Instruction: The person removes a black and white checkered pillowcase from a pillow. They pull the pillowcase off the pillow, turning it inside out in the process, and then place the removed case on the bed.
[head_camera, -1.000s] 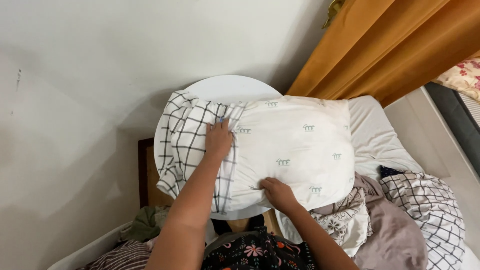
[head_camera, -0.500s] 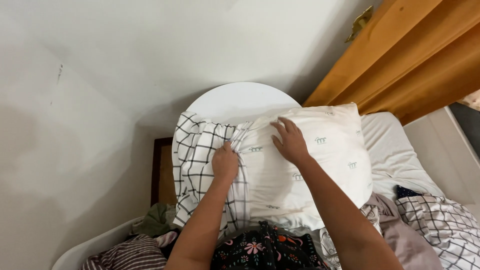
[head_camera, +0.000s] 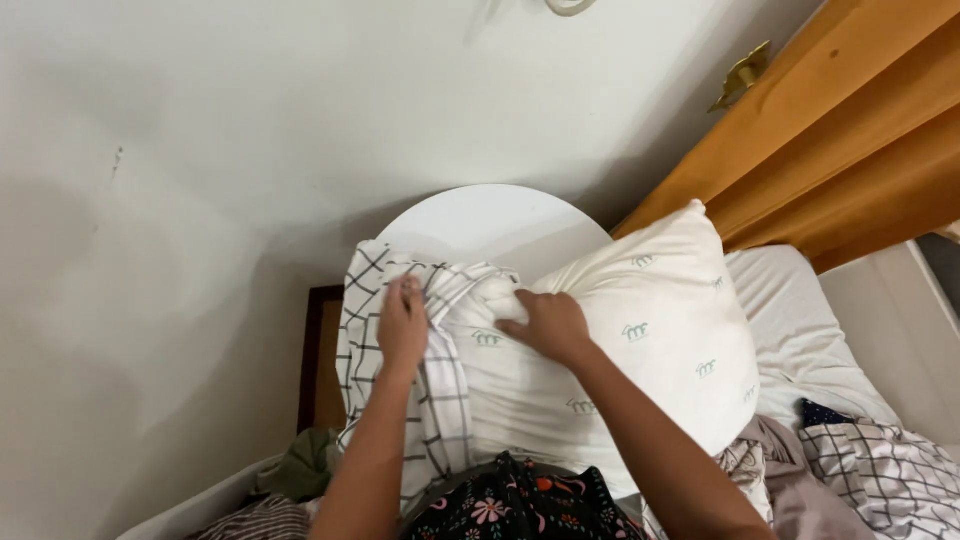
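- Our left hand (head_camera: 403, 325) is clamped on the checked pillowcase (head_camera: 368, 330), bunching its open edge.
- Our right hand (head_camera: 548, 325) presses the white pillow (head_camera: 650, 350), fingers curled, seemingly steadying it.
- Pillow lies against our lap, over the round white surface (head_camera: 490, 220), beside the bed (head_camera: 790, 320).

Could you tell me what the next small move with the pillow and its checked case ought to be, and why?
Probably pull the checked pillowcase further over the pillow with the left hand, while the right hand pushes the corner in. The case covers only the pillow's left end and is bunched there, most of the white pillow is bare, and the right hand's fingers press at the case's opening.
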